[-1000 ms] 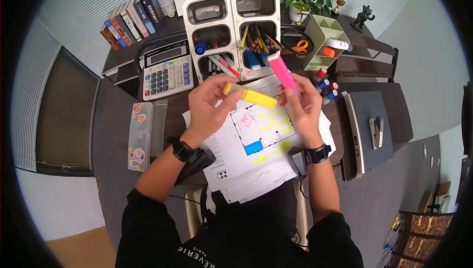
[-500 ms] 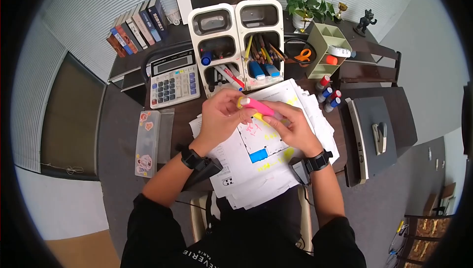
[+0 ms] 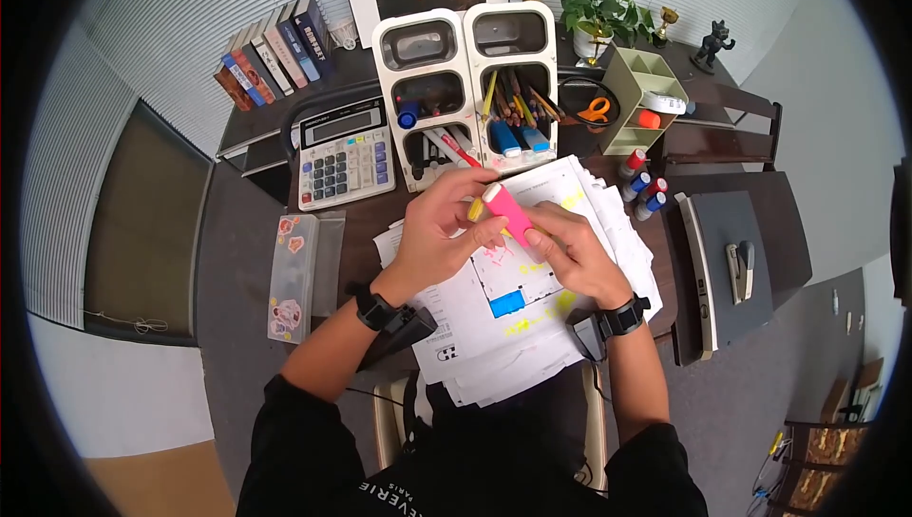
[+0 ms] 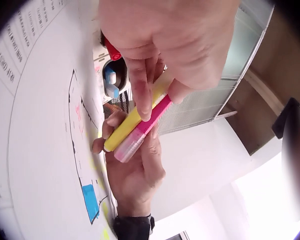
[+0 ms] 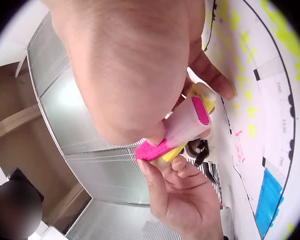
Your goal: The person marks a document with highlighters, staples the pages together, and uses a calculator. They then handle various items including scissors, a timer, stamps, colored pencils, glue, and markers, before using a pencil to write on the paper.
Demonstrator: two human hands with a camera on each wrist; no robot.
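A pink highlighter (image 3: 509, 214) and a yellow highlighter (image 4: 124, 131) lie side by side between the two hands, above the printed sheets. My left hand (image 3: 439, 226) pinches both near one end, its fingertips across them in the left wrist view. At the other end my right hand (image 3: 578, 249) grips the pair, thumb on the pink one. In the head view the pink highlighter hides most of the yellow one. The top sheet (image 4: 45, 125) bears a line drawing with a blue-filled block (image 3: 507, 304) and pink and yellow marks.
Behind the papers stands a white organizer (image 3: 467, 71) with pens and pencils. A calculator (image 3: 344, 162) and a clear stickered case (image 3: 291, 278) are on the left. Several red- and blue-capped markers (image 3: 642, 185), a green organizer (image 3: 635, 90) and a stapler (image 3: 740, 272) on a laptop (image 3: 727, 318) are on the right.
One second ago each hand held one highlighter, the yellow left and the pink right, apart. The hands have come together, and the two highlighters now lie alongside each other, held by both.
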